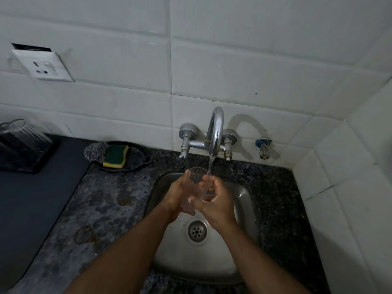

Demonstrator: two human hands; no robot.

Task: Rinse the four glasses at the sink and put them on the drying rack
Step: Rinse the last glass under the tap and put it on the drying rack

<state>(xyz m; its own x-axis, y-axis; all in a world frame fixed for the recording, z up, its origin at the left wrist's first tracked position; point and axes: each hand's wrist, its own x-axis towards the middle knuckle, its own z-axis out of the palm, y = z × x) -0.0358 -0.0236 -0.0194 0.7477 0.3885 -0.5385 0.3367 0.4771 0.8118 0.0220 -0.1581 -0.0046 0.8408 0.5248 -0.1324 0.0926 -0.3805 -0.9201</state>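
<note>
Glasses are the business here, but the biggest things come first: the white tiled wall [233, 66], then the speckled dark stone counter [110, 200] and the dark flat mat [31, 198] on its left side. Sunk in the counter is the stainless steel sink [244, 200], its drain straight below the work so the runoff goes down. At the far left an upturned ribbed clear glass [25, 134] stands on a dark tray-like rack [31, 160], mouth down, likely to drip dry. The chrome curved tap [215, 132] runs a thin stream. Both forearms reach over the basin. The left hand [180, 194] wraps the clear tumbler [197, 183] from its side, fingers curled round the wall; the right hand [214, 202] clasps the other side, fingers bent against the glass and seemingly rubbing it. The tumbler is held mouth-up, leaning toward the stream, so water strikes its rim. Smaller still, a green-and-yellow sponge [115, 155] and grey steel scrubber [95, 150] lie in a black dish [137, 160].
</note>
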